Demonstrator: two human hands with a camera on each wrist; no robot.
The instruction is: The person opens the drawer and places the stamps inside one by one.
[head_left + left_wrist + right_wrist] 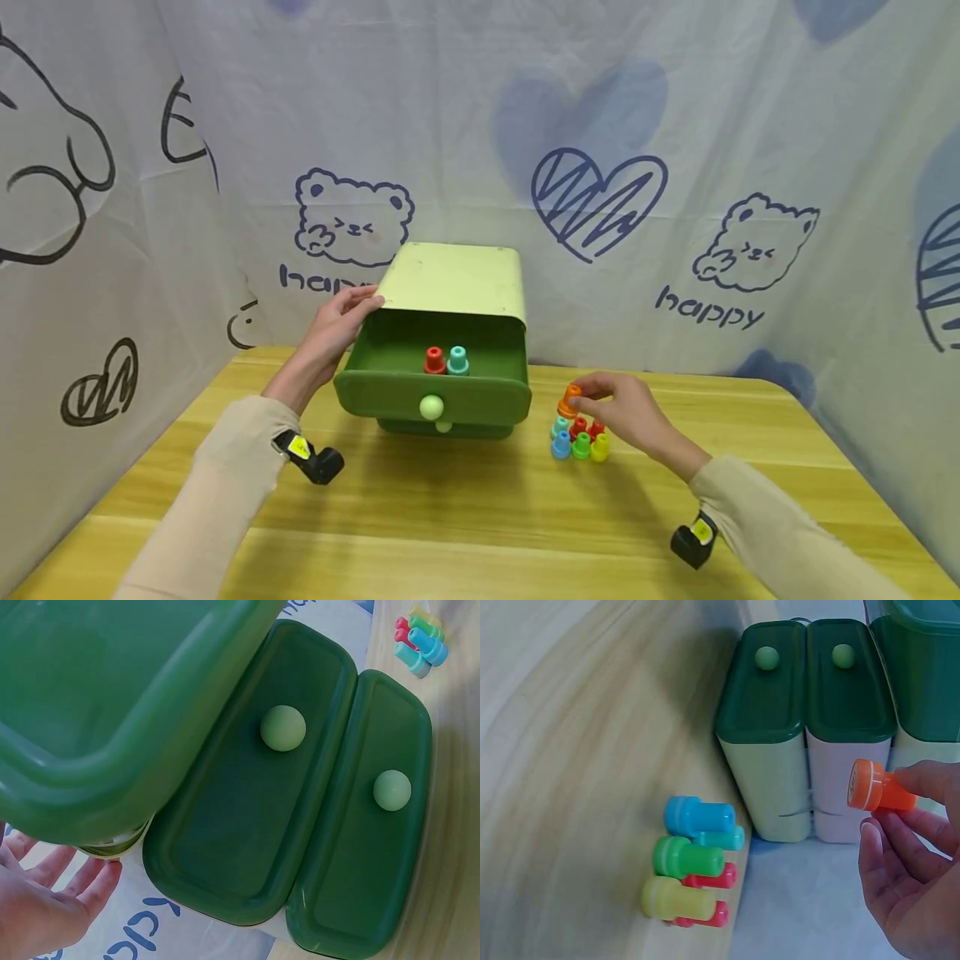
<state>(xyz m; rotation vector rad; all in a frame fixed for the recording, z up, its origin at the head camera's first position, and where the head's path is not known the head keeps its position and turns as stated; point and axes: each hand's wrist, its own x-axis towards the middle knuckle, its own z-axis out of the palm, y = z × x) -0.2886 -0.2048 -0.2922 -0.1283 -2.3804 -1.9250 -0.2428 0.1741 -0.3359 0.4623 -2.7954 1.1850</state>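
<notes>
Between the thumb and fingers of my right hand point(626, 408) is an orange toy stamp point(877, 786), held above the table with its patterned wide end showing in the right wrist view. Below it stand several more stamps in blue, green, yellow, red and turquoise, among them a green stamp point(688, 858). My left hand point(339, 325) rests against the left side of a small drawer cabinet point(453, 279), fingers extended. The cabinet's top drawer point(480, 398) is pulled out. Inside it are a red stamp point(434, 361) and a turquoise stamp point(457, 361).
Two lower green drawers stay closed, the middle one point(255, 795) with a round pale knob point(283, 728). The wooden table point(465, 517) extends in front of the cabinet. A printed white cloth point(465, 125) hangs close behind and along both sides.
</notes>
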